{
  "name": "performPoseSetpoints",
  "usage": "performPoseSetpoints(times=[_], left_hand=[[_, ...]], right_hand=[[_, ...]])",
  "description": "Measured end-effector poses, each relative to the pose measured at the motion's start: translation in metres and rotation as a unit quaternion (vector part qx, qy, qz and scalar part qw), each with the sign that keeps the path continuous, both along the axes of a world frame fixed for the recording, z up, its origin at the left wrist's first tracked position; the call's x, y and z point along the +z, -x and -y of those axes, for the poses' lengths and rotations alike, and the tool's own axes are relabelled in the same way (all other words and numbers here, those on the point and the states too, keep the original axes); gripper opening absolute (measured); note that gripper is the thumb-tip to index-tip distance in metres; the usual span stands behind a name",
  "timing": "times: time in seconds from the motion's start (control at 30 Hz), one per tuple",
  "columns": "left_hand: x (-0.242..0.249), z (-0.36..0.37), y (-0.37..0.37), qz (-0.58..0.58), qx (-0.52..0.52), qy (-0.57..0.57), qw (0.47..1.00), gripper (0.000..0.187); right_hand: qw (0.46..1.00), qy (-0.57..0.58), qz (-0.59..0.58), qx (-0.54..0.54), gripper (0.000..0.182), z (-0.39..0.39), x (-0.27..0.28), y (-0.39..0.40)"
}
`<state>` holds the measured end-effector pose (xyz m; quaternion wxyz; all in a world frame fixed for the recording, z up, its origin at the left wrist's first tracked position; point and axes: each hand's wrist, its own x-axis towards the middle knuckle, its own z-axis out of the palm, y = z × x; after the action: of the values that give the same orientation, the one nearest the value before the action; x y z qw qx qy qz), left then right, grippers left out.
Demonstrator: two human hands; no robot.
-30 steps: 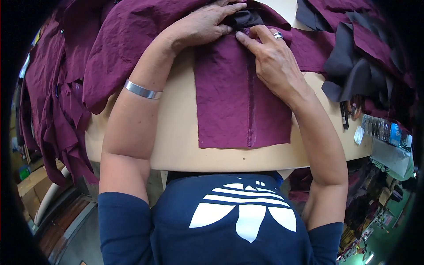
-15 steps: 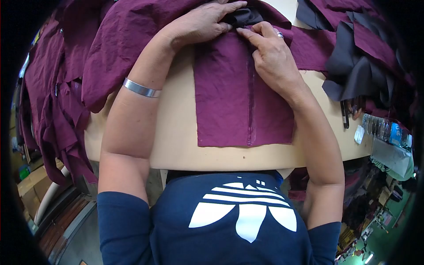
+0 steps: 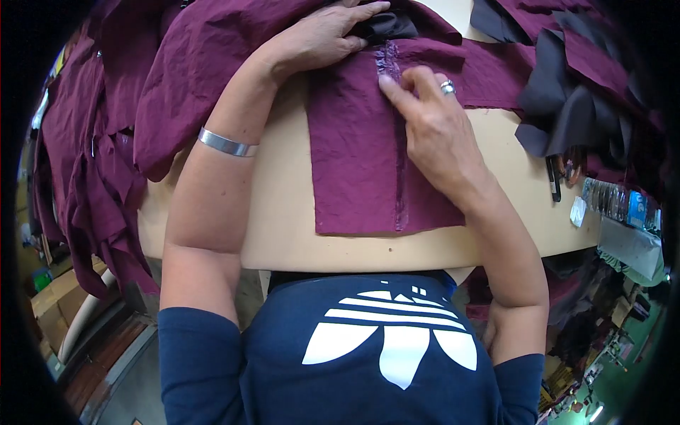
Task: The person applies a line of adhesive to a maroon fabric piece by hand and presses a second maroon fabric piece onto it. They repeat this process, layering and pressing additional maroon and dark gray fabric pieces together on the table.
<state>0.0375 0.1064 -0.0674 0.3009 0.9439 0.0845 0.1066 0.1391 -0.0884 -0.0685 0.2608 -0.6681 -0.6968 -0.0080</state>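
A maroon cloth panel [image 3: 354,156] lies on the table, with a dark seam line running down it. Near the panel's top, a short shiny, whitish streak [image 3: 387,60] shows on this line. My right hand [image 3: 439,120], with a ring on one finger, has its fingers curled and a fingertip pressed at the streak's lower end; whether anything is pinched there is hidden. My left hand [image 3: 329,35] rests on the cloth at the panel's top, fingers stretched and apart, beside a bunched black cloth [image 3: 388,25].
The pale tabletop [image 3: 283,212] curves toward my body. Maroon cloth [image 3: 92,163] hangs over the left side. Black cloth pieces [image 3: 567,106] lie at right with more maroon cloth. A dark-handled tool [image 3: 554,180] and a plastic bottle [image 3: 609,202] are at the right edge.
My right hand has slid down along the seam line toward me, and the shiny streak now shows above its fingertip. My left hand has stayed almost still.
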Motion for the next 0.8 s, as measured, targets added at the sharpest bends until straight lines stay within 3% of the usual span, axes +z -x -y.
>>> performPoseSetpoints(times=[0.1, 0.2, 0.23, 0.27, 0.33, 0.4, 0.47, 0.57, 0.6, 0.67, 0.77, 0.8], left_hand=[[0.000, -0.001, 0.000, -0.006, 0.005, 0.014, 1.000, 0.061], [0.005, 0.003, 0.001, -0.021, 0.016, 0.010, 1.000, 0.062], [0.004, 0.001, 0.002, -0.025, 0.015, -0.004, 1.000, 0.063], [0.002, -0.002, 0.002, -0.027, 0.014, -0.017, 0.999, 0.063], [0.007, 0.000, 0.004, -0.046, 0.022, -0.005, 0.999, 0.064], [0.010, 0.002, 0.002, -0.061, 0.030, -0.014, 0.998, 0.064], [0.012, 0.004, 0.001, -0.067, 0.036, -0.002, 0.997, 0.064], [0.014, 0.006, 0.001, -0.063, 0.033, -0.009, 0.997, 0.064], [0.014, 0.006, 0.000, -0.063, 0.032, -0.016, 0.997, 0.065], [0.014, 0.006, 0.001, -0.061, 0.029, -0.032, 0.997, 0.065], [0.011, 0.004, 0.002, -0.060, 0.028, -0.041, 0.997, 0.065], [0.011, 0.003, 0.002, -0.060, 0.026, -0.040, 0.997, 0.065]], right_hand=[[0.996, 0.071, -0.022, 0.054, 0.046, 0.027, 0.018, 0.001], [0.980, 0.079, -0.176, 0.053, 0.038, 0.066, 0.040, -0.012], [0.967, 0.048, -0.248, -0.016, 0.039, 0.085, 0.050, -0.018], [0.945, 0.015, -0.316, -0.086, 0.039, 0.107, 0.059, -0.026], [0.882, -0.079, -0.455, -0.094, 0.035, 0.161, 0.056, -0.051], [0.815, -0.067, -0.575, 0.004, 0.038, 0.230, 0.044, -0.081], [0.755, -0.129, -0.642, 0.034, 0.039, 0.274, 0.023, -0.085], [0.752, -0.135, -0.608, -0.215, 0.036, 0.330, -0.015, -0.082], [0.775, -0.063, -0.524, -0.348, 0.035, 0.339, -0.032, -0.083], [0.834, 0.080, -0.279, -0.469, 0.038, 0.329, -0.060, -0.081], [0.866, 0.194, 0.013, -0.460, 0.040, 0.315, -0.077, -0.080], [0.879, 0.192, 0.034, -0.436, 0.038, 0.321, -0.089, -0.086]])
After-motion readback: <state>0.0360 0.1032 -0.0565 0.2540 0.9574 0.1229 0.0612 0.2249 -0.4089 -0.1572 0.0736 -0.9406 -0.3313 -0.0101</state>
